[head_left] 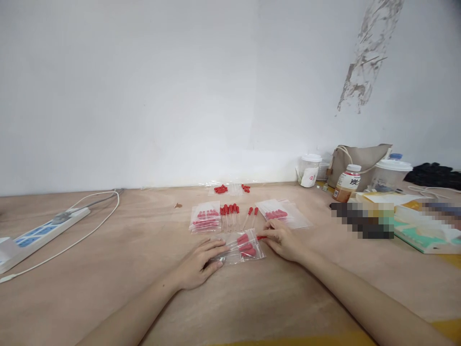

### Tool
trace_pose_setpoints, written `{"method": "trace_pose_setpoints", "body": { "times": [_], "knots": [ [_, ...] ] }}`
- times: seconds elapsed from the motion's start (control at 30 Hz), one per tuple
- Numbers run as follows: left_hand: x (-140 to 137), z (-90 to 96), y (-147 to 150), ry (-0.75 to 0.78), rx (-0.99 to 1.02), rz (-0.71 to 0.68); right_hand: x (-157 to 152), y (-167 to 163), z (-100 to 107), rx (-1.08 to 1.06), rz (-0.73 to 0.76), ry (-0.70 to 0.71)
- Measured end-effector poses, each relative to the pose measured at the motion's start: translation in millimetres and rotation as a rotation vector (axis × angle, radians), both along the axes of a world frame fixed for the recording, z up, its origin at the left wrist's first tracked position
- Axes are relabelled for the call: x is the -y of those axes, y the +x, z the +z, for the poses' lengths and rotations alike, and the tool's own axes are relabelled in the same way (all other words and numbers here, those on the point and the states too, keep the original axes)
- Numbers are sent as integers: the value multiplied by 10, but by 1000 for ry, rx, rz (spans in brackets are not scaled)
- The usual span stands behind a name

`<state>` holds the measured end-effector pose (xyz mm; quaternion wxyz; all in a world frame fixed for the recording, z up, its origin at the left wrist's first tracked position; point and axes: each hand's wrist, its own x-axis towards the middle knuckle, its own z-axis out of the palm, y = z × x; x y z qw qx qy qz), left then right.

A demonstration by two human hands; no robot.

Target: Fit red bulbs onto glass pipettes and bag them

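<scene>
My left hand (200, 262) lies on the table with its fingers and thumb gripping the left end of a clear zip bag (234, 257). Inside that bag are several droppers, their red bulbs (247, 246) towards the right end. At the bag's right edge, my right hand (284, 239) pinches a red-bulbed dropper (262, 237), mostly hidden by the fingers and the bag. Just beyond lie several loose droppers (229, 214), bulbs pointing away, with two more droppers (253, 211) apart on their right.
Filled bags (205, 218) are stacked left of the loose droppers; more bags (284, 215) lie right. Loose red bulbs (221, 189) rest on plastic near the wall. A power strip (43, 235) sits left. Cups (309, 170), a bottle (347, 183) and a grey bag (356, 163) stand right.
</scene>
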<state>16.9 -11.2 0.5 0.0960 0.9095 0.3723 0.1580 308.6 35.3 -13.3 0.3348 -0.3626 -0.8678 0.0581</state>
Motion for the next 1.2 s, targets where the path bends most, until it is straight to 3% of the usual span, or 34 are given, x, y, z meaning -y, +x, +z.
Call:
{"method": "trace_pose_setpoints", "body": {
  "times": [0.23, 0.53, 0.63, 0.73, 0.9, 1.07, 1.2],
  "knots": [
    [12, 15, 21, -5, 14, -19, -8, -47, 0, 155, -159, 62],
    [20, 29, 9, -18, 16, -9, 125, -18, 135, 137, 134, -171],
    [11, 30, 6, -21, -24, -15, 121, -89, 76, -24, 65, -279],
    [9, 39, 12, -16, -54, -14, 116, -193, 22, -135, -11, -289],
    [12, 42, 14, -11, -55, -21, 172, -280, 55, -67, -10, -213],
    [6, 32, 1, -23, -61, -26, 189, -242, 65, -91, 14, -251],
    [10, 44, -9, -35, -61, -31, 131, -237, 11, -208, -184, -282]
  ]
}}
